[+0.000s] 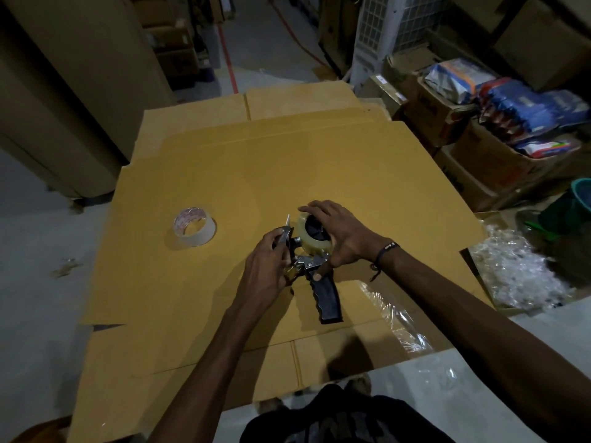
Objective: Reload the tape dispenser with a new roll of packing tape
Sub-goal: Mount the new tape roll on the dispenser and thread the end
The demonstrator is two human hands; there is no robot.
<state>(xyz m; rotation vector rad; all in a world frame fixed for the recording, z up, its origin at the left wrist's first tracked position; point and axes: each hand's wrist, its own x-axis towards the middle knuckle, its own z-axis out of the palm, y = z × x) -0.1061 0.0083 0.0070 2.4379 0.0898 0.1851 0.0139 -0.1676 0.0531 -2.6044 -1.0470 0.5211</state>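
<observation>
Tape dispenser [315, 266] flat on cardboard sheet [287, 161], gripped at metal front by left hand [268, 266]. New tape roll [311, 235] on hub, clasped by right hand [339, 233]. Left of dispenser: spare roll [195, 230], core print illegible.

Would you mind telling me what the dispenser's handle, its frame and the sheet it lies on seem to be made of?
The handle looks like black moulded plastic, ribbed along one edge with a dull sheen. The frame appears to be bare metal, judging by its bright silvery glints. The sheet is plainly brown corrugated cardboard: matte, with fold creases and cut flaps.
</observation>
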